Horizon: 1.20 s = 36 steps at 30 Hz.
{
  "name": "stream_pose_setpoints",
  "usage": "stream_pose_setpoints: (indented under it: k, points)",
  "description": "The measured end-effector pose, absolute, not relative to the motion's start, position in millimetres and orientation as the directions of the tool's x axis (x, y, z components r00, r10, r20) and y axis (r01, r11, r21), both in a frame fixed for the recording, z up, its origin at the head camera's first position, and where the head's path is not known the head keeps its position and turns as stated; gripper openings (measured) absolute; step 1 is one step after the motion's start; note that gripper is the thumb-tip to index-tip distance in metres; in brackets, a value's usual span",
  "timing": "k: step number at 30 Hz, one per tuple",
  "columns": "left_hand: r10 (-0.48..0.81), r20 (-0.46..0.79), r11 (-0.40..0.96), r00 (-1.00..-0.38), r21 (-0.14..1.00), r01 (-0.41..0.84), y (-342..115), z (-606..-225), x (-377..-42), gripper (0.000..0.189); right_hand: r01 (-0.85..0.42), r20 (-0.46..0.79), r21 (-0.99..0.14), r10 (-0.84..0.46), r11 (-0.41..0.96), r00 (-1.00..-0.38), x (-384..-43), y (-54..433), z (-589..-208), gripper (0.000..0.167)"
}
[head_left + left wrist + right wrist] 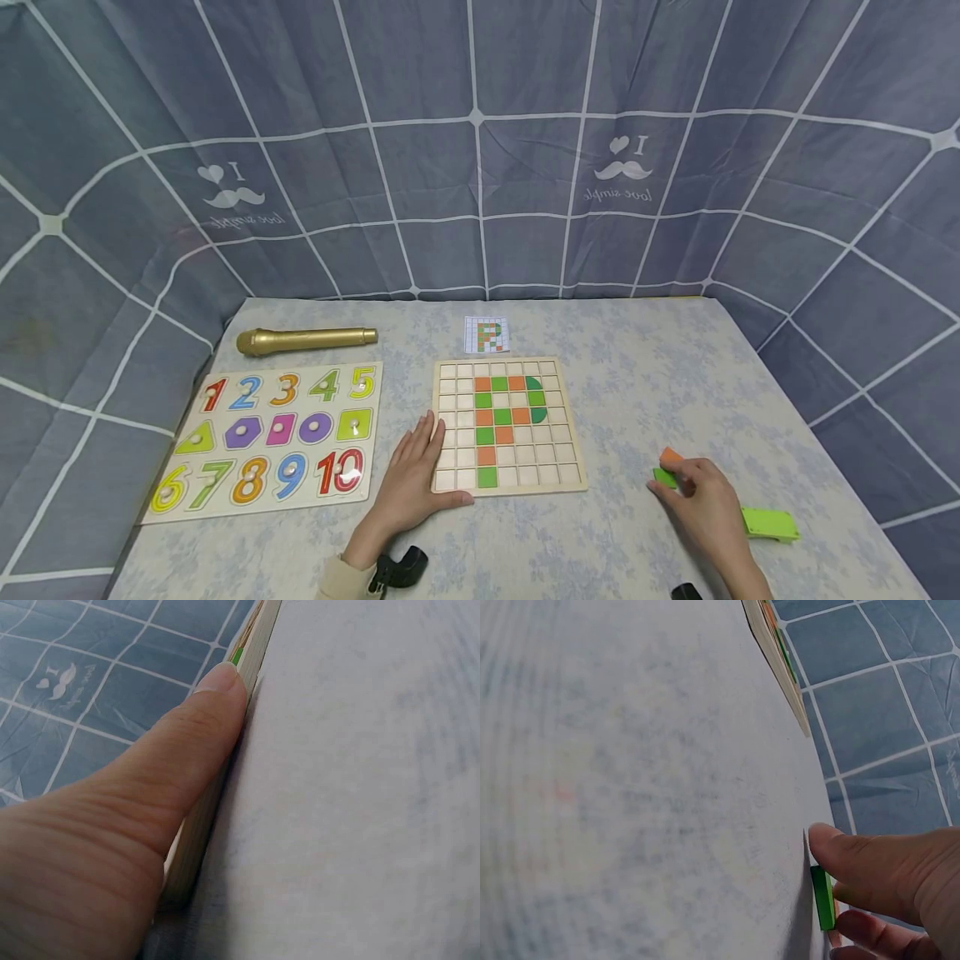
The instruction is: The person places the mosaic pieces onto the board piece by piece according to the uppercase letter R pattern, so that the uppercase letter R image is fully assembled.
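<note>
My left hand [408, 479] rests at the lower left corner of a wooden grid board [573, 454], fingers straight along its left side. The thumb [187, 735] lies against the near edge. Green, orange and rounded dark green tiles form a letter-like pattern in the grid's cells. To the right of the board, my right hand [705, 504] pinches a green tile [823, 898] between thumb and fingers, low over the table. An orange tile [671, 455] shows just beyond the fingertips; whether it is also held I cannot tell.
A pattern card [487, 335] lies behind the board. On the left are a number-and-shape puzzle board [377, 450] and a gold microphone [307, 340]. A lime green box-like piece [772, 525] sits beside my right hand. A grey curtain [525, 167] surrounds the table.
</note>
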<state>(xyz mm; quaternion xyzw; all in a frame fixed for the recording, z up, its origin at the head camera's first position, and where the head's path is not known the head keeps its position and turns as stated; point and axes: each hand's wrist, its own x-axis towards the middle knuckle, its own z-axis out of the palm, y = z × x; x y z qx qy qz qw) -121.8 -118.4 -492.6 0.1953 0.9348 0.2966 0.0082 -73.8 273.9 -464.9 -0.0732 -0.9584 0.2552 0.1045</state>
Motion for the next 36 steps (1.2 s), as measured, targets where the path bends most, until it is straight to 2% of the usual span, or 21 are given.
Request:
stream_pose_setpoints:
  k: [8,25,31,36]
  points:
    - [0.370,0.109,0.750,-0.923,0.551,0.366,-119.5,-492.5,-121.8,0.114,0.108,0.092,-0.481,0.172,0.870,-0.981,-73.3,274.1,-462.3,0.036]
    - [0.370,0.103,0.748,-0.923,0.557,0.362,-121.5,-490.4,-123.2,0.113,0.091,-0.047,-0.484,0.078,0.870,-0.996,-81.8,281.3,-451.3,0.022]
    - [0.369,0.102,0.746,-0.924,0.560,0.360,-121.3,-489.8,-122.4,0.113,0.127,-0.099,-0.509,0.089,0.852,-0.991,-82.8,282.7,-448.7,0.027]
    - [0.375,0.105,0.738,-0.921,0.567,0.365,-119.8,-489.3,-121.5,0.112,0.174,-0.092,-0.524,0.148,0.833,-0.985,-80.2,281.6,-451.6,0.028]
